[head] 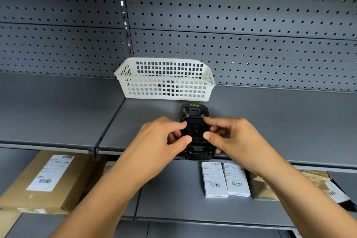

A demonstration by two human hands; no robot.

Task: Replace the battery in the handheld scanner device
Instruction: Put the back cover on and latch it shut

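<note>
A black handheld scanner [195, 111] lies face down on the grey metal shelf [270, 121], its lower end at the shelf's front edge. Its back shows a black battery cover [195, 127] with an oval emblem and two small metal latches near its top corners. My left hand [162, 137] pinches the cover's left side between thumb and index finger. From the right, my right hand [229, 135] grips the cover's other side the same way, index fingertip near the right latch. The scanner's lower middle is hidden by my fingers.
A white plastic mesh basket [166, 91] stands just behind the scanner, with something dark inside. On the lower shelf lie a cardboard box [38, 185] at the left, two white labelled boxes [224, 179] under my right wrist, and torn packaging [289, 185] at the right. A perforated back panel rises behind.
</note>
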